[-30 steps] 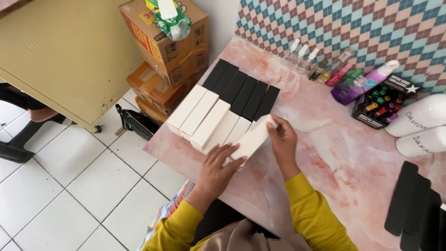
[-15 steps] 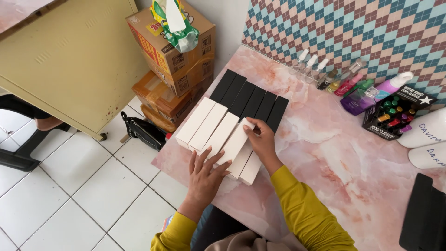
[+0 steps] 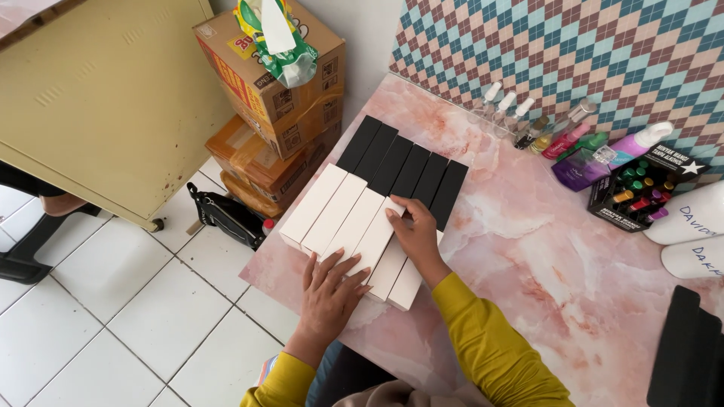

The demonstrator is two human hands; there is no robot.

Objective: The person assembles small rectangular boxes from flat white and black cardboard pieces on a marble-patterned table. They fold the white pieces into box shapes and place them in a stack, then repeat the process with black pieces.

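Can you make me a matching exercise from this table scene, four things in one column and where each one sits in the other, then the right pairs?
Things:
1. white boxes
2. black boxes
3. cardboard cartons
4. marker rack

Places:
A. on the floor, left of the table
B. near table edge, under both hands
C. by the patterned wall, right side
D. row just beyond the white ones

Pairs: 1-B, 2-D, 3-A, 4-C

Brown cartons beside black-white boxes
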